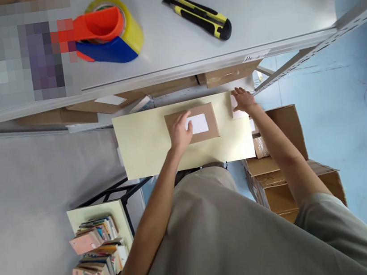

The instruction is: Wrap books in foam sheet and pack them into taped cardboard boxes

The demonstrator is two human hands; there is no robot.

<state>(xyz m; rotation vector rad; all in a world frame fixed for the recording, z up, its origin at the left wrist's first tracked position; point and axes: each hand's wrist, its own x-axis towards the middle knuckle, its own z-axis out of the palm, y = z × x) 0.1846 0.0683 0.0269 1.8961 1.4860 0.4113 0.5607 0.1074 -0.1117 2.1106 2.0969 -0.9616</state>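
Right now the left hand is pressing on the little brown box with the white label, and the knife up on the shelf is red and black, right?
Not quite. The head view shows the knife is yellow and black, not red and black. The rest holds: the left hand presses on the little brown box with the white label, and the knife lies on the shelf.

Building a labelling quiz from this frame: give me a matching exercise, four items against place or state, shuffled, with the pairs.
Items:
1. small brown box
2. utility knife
3. tape dispenser
4. right hand

Places/states:
A. at the far right edge of the cream board
B. under the left hand, on the board
C. grey shelf, right of the tape
D. grey shelf, holding a yellowish roll

Pairs: 1-B, 2-C, 3-D, 4-A
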